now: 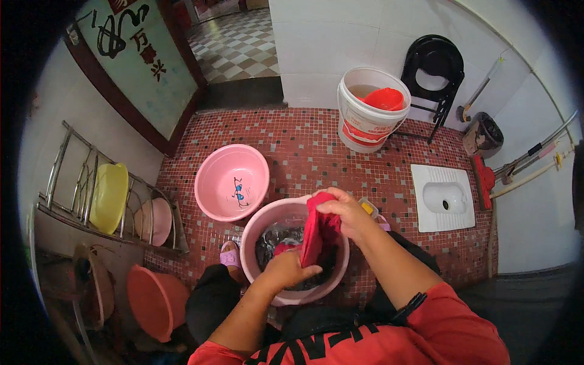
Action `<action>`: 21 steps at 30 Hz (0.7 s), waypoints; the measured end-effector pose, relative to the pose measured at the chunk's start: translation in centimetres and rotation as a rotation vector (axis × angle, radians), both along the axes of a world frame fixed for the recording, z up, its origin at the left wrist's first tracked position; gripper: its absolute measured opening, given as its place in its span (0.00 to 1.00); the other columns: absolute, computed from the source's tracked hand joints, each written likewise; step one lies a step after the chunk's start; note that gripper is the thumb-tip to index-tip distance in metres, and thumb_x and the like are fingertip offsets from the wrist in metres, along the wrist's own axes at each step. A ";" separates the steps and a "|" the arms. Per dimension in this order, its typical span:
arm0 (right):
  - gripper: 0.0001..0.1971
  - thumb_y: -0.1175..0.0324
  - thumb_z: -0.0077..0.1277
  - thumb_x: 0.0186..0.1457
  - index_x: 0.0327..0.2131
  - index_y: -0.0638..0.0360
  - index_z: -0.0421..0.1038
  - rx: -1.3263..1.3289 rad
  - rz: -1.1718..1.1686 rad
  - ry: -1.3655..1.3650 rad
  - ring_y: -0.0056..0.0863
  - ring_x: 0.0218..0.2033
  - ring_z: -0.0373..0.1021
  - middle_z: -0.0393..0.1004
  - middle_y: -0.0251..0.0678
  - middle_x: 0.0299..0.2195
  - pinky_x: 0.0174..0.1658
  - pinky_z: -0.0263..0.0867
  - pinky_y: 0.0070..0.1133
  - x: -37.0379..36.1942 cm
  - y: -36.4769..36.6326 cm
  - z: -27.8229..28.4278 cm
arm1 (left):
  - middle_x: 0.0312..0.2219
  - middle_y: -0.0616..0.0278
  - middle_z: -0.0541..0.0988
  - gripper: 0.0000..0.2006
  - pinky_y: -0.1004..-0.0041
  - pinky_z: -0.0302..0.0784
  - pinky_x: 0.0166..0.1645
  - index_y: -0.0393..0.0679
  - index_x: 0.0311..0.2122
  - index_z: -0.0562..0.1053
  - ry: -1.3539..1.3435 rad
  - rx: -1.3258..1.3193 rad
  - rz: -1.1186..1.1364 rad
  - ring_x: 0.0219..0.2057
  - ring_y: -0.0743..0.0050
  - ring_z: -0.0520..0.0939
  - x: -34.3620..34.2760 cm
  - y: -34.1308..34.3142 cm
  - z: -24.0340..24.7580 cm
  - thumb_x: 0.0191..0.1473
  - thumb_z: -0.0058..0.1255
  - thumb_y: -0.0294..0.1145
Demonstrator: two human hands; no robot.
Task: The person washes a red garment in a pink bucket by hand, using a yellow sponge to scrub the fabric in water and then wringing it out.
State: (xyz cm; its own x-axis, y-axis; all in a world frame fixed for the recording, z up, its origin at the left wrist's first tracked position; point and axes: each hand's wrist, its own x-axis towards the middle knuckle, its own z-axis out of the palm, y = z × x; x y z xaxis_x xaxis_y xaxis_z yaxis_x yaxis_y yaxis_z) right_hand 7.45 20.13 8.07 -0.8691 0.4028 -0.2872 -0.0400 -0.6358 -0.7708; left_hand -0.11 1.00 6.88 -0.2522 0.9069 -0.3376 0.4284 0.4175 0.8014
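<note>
A red cloth [311,234] is stretched between my two hands above a pink basin [248,243] of water. My right hand [344,213] grips its upper end, fingers closed, over the basin's far right rim. Lower and to the left, my left hand [287,270] pinches the cloth's lower end, the thumb lying across it. Part of the cloth hangs down into the basin. Dark, wet material and another bit of red show in the water; what the dark material is, I cannot tell. Beside the right rim, a small container with something yellow [367,208] is partly hidden by my wrist.
A second pink basin [210,177] stands on the red tiled floor [298,146]. Farther off are a white bucket [365,131] with a red scoop [383,99] and a black folding chair [433,73]. A squat toilet [443,198] lies right; a metal rack [82,213] with basins stands left.
</note>
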 end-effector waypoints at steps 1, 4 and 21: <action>0.12 0.79 0.50 0.41 0.34 0.63 0.68 0.003 0.002 0.002 0.23 0.34 0.69 0.72 0.35 0.31 0.40 0.65 0.22 0.1 0.2 0.1 | 0.30 0.53 0.75 0.18 0.69 0.70 0.38 0.36 0.35 0.72 0.133 -0.179 0.004 0.32 0.68 0.75 -0.4 0.2 1.3 0.42 0.55 0.40; 0.15 0.78 0.51 0.41 0.37 0.66 0.66 -0.254 -0.156 0.090 0.27 0.35 0.70 0.72 0.38 0.32 0.41 0.66 0.25 0.7 0.9 1.4 | 0.33 0.59 0.74 0.11 0.71 0.69 0.36 0.37 0.27 0.74 -0.289 0.222 0.275 0.32 0.70 0.75 -2.3 -0.5 2.7 0.41 0.56 0.34; 0.09 0.64 0.41 0.49 0.23 0.59 0.64 1.348 0.047 -0.331 0.41 0.26 0.67 0.68 0.43 0.22 0.28 0.64 0.33 -1.8 -8.0 -4.8 | 0.38 0.56 0.74 0.13 0.67 0.69 0.48 0.44 0.42 0.68 -1.725 0.254 0.966 0.40 0.66 0.75 2.6 2.1 -2.8 0.52 0.39 0.35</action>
State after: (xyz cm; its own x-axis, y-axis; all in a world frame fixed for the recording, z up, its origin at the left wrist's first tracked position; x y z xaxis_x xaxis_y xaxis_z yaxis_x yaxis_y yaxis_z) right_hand 5.67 12.16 3.29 -0.8578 0.5036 0.1026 0.2634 0.6022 -0.7537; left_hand 2.53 3.14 4.07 -0.2070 0.7522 -0.6256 -0.9781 -0.1747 0.1135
